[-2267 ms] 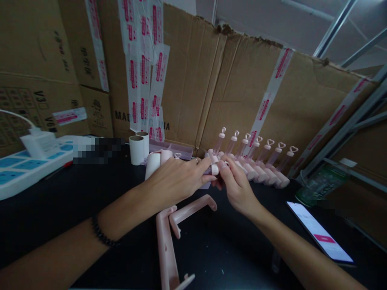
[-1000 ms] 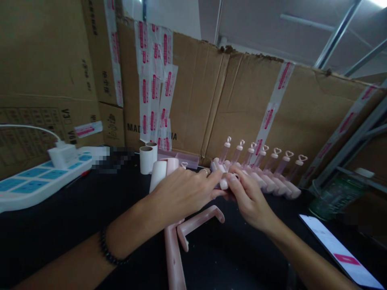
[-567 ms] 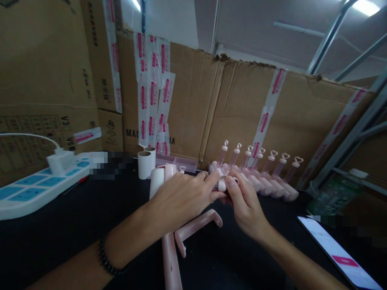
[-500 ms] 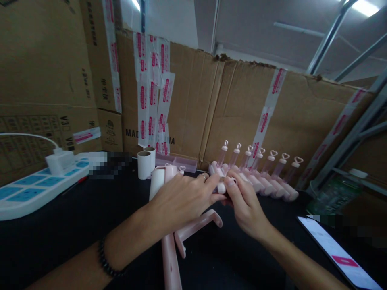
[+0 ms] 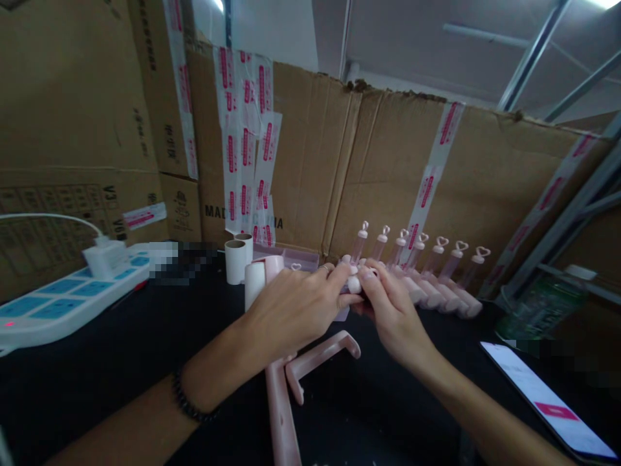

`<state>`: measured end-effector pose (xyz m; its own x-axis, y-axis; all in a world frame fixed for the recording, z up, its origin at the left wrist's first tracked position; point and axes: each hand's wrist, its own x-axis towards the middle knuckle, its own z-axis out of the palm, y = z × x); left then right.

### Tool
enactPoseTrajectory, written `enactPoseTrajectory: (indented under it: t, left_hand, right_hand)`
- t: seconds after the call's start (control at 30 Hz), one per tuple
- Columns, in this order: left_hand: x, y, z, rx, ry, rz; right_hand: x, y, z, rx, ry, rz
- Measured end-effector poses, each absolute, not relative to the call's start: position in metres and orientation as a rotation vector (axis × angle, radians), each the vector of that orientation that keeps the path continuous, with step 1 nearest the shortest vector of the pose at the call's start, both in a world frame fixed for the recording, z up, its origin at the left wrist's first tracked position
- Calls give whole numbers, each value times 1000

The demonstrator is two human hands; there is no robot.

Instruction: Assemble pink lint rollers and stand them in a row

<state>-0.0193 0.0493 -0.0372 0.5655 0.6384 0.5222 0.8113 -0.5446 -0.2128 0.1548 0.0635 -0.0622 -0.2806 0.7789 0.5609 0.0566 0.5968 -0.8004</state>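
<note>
My left hand (image 5: 295,301) and my right hand (image 5: 398,317) meet at mid-table, fingers closed around a small lilac piece with a white rounded end (image 5: 354,285). Most of that piece is hidden by my fingers, so its kind cannot be made out. Under my left wrist lies a pink lint roller, its handle (image 5: 284,421) toward me and its white roll (image 5: 255,285) beyond my hand. A bent pink plastic piece (image 5: 323,356) rests on the black tabletop, just below my hands.
Several pink pieces with upright clear tubes and heart-shaped loops (image 5: 440,246) stand in a row behind my right hand. Two white rolls (image 5: 235,262) stand at the back. A power strip (image 5: 72,291) lies left; a phone (image 5: 548,401) and a green bottle (image 5: 548,304) are right.
The view has shifted slightly. Both hands remain together on the small piece, with only a slight change in the fingers. More of a lilac part shows beneath them.
</note>
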Motion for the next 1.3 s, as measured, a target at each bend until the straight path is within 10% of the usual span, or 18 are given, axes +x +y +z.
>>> enactPoseTrajectory:
  t: [0.47, 0.97, 1.3]
  left_hand:
    - [-70, 98, -13, -2150, -1203, -3032]
    - [-40, 90, -35, -2388, -1345, -3104]
    - [-57, 108, -36, -1577, -1320, -3495]
  right_hand:
    - [166, 92, -82, -687, -1880, 951]
    - [147, 90, -80, -588, -1533, 1111]
    - [185, 131, -118, -1041, -2202, 445]
